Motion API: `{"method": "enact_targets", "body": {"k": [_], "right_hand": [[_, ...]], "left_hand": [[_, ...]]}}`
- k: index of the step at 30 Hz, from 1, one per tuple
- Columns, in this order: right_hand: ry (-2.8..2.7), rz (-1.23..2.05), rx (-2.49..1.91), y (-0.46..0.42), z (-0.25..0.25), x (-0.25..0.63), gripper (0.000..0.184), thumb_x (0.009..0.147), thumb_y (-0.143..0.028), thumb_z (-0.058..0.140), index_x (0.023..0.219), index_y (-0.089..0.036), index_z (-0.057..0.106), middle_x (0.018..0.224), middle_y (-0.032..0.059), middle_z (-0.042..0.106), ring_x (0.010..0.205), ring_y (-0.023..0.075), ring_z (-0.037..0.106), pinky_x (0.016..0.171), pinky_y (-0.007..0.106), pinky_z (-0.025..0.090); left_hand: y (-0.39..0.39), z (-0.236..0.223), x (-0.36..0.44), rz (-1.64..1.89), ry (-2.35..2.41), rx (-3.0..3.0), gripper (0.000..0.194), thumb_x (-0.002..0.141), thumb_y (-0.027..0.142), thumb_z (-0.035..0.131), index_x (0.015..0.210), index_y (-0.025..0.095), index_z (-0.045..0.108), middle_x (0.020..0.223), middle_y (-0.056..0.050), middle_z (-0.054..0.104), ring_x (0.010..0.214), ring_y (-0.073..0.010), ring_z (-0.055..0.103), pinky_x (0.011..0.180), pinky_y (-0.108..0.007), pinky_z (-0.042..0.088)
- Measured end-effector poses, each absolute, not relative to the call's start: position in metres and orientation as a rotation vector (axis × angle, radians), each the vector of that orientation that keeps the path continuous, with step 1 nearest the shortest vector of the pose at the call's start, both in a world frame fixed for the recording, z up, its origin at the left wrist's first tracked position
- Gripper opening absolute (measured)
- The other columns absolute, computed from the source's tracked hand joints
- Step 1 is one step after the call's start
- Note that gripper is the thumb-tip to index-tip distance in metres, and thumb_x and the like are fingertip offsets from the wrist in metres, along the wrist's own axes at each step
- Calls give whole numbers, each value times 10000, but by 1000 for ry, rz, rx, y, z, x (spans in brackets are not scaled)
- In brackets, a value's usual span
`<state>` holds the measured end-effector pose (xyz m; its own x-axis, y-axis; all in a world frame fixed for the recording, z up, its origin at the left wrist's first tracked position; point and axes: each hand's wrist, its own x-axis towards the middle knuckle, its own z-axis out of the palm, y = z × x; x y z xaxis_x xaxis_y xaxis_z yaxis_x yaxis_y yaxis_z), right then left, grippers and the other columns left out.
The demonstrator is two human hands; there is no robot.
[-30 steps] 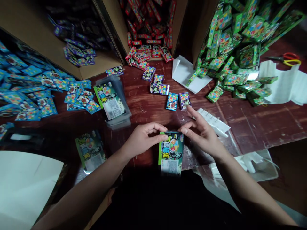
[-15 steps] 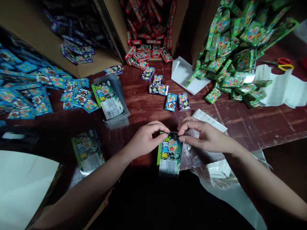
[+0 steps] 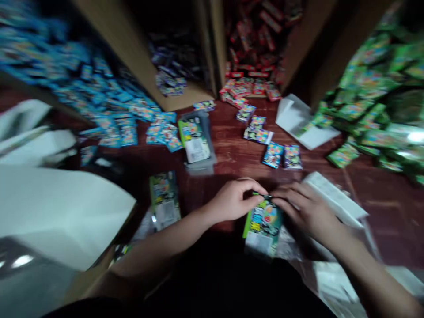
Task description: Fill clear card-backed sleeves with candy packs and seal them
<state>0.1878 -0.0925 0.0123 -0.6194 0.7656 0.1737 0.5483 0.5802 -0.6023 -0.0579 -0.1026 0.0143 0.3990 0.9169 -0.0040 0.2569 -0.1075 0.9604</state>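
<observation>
A printed green and black plastic candy bag (image 3: 265,225) lies close to my body, with a clear lower part and a pale label. My left hand (image 3: 236,199) pinches its top edge between thumb and forefinger. At the other end of that edge, my right hand (image 3: 306,205) has thumb and fingertips closed on the plastic, a little blurred. The two hands' fingertips are nearly touching. Beyond them on the table lie a small blue candy packet (image 3: 273,154) and a purple candy packet (image 3: 292,157), side by side.
A stack of printed bags (image 3: 197,143) lies left of centre, with another bag (image 3: 164,201) nearer. Cardboard boxes at the back hold purple packets (image 3: 170,81) and red packets (image 3: 250,86). Blue packets (image 3: 109,104) heap at left, green packets (image 3: 374,110) at right. White paper (image 3: 300,123) lies between.
The view has swung left, so everything sits further right in the picture. My right hand's fingers have come closer to the left hand's along the bag's top edge.
</observation>
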Motion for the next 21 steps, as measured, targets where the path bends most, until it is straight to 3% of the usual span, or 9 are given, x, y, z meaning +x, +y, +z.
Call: {"method": "enact_targets", "body": {"k": [3, 5, 8, 10, 13, 15, 17, 19, 21], "right_hand": [[-2328, 874, -1049, -85, -1, 168, 245, 995, -331, 557, 1226, -295, 632, 1124, 53, 737, 962, 234, 716, 828, 382, 580], [-2215, 885, -1039, -79, -1, 128, 221, 997, -351, 552, 1182, -280, 650, 1091, 48, 752, 924, 224, 729, 819, 367, 582], [-2017, 943, -942, -77, 12, 40, 222, 1018, -361, 504, 1130, -256, 665, 1067, 49, 753, 939, 207, 724, 867, 352, 572], [-1983, 1072, -834, -74, 20, -20, 273, 1040, -376, 445, 1159, -248, 655, 1099, 48, 749, 985, 189, 719, 893, 325, 569], [-2233, 1002, -690, -60, 21, -74, 439, 1029, -430, 454, 1402, -210, 522, 1339, 111, 654, 1237, 231, 619, 1061, 395, 495], [-2455, 767, -697, -44, 13, -78, 676, 949, -471, 599, 1520, -177, 387, 1545, 173, 454, 1445, 315, 405, 1183, 525, 343], [-2641, 555, -698, -29, 2, -61, 759, 860, -422, 727, 1508, -178, 417, 1603, 184, 356, 1497, 378, 291, 1210, 643, 195], [-2728, 467, -632, -21, -8, -33, 508, 898, -277, 684, 1388, -220, 565, 1507, 139, 516, 1420, 344, 444, 1212, 670, 151], [-2663, 457, -564, -26, -12, -3, 338, 967, -158, 550, 1274, -262, 648, 1312, 67, 692, 1231, 247, 637, 1226, 619, 203]], "left_hand": [[-121, 26, -71, 873, 1197, 1583, 211, 948, 224, 586, 1128, 209, 695, 1149, -66, 742, 1081, -197, 689, 998, -345, 521], [-141, 40, -83, 921, 1456, 1604, 361, 954, 308, 599, 1307, 234, 607, 1339, -85, 654, 1249, -224, 607, 1100, -385, 462], [-176, 56, -106, 879, 1907, 1708, 836, 815, 489, 750, 1525, 262, 373, 1627, -141, 296, 1491, -354, 303, 1202, -530, 312], [-195, 55, -129, 794, 2202, 1740, 965, 775, 467, 783, 1572, 258, 280, 1672, -166, 107, 1522, -427, 165, 1189, -605, 270], [-208, 30, -169, 595, 2539, 1621, 879, 843, 355, 693, 1587, 233, 241, 1660, -210, 77, 1493, -471, 205, 1126, -640, 321], [-209, 9, -190, 434, 2656, 1513, 808, 874, 375, 639, 1574, 195, 279, 1634, -253, 156, 1453, -500, 275, 1078, -672, 348], [-208, -7, -202, 366, 2729, 1472, 761, 898, 436, 606, 1546, 144, 337, 1609, -287, 223, 1447, -523, 267, 1080, -711, 306], [-204, -11, -203, 441, 2750, 1520, 732, 914, 471, 585, 1518, 109, 381, 1611, -288, 236, 1486, -513, 180, 1135, -727, 189], [-197, -3, -195, 653, 2660, 1591, 720, 912, 480, 596, 1501, 111, 407, 1640, -251, 203, 1522, -469, 100, 1188, -692, 99]]}}
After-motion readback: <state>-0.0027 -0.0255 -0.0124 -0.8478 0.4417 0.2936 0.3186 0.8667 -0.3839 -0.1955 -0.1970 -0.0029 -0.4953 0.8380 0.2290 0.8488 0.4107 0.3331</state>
